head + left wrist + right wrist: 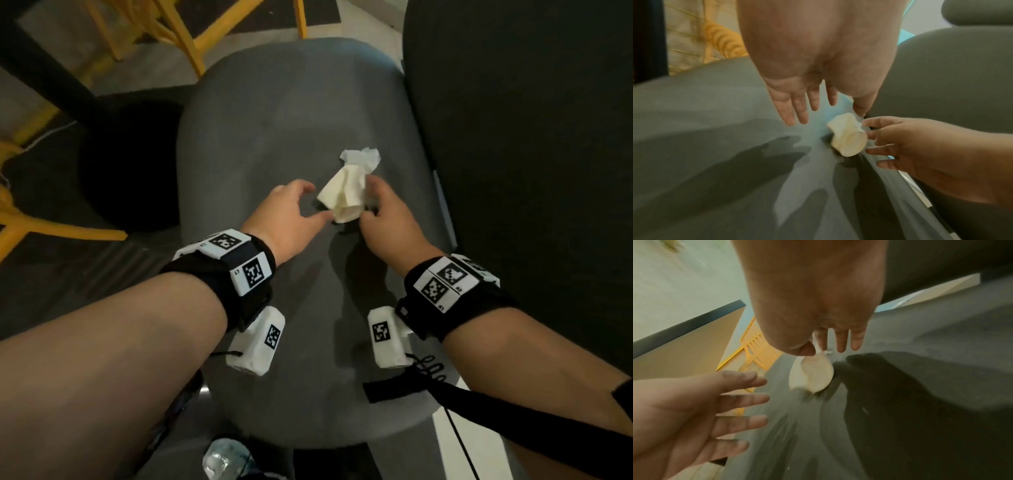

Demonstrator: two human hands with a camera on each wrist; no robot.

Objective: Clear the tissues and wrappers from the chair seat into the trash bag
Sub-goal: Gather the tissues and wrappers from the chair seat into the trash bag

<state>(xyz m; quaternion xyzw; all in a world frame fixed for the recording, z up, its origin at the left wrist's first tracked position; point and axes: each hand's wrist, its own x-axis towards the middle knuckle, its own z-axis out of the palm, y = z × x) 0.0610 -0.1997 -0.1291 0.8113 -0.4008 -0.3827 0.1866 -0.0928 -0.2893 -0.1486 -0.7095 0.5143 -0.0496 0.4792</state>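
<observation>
Your right hand (387, 219) pinches cream tissue (342, 198) between thumb and fingers, lifted just above grey chair seat (274, 137). Your left hand (291, 216) beside it, fingers straight and spread, holding nothing, thumb tip close to tissue's lower end. Second tissue (361, 157), white and crumpled, lies on seat just beyond held one. Dark chair back (513, 137) to your right. Yellow chair legs (191, 37) beyond seat.

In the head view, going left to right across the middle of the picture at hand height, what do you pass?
Yellow chair legs → left hand, fingers spread → cream tissue wad, pinched by the right hand → right hand → dark chair backrest. All but the yellow legs sit over or beside the grey chair seat.
</observation>
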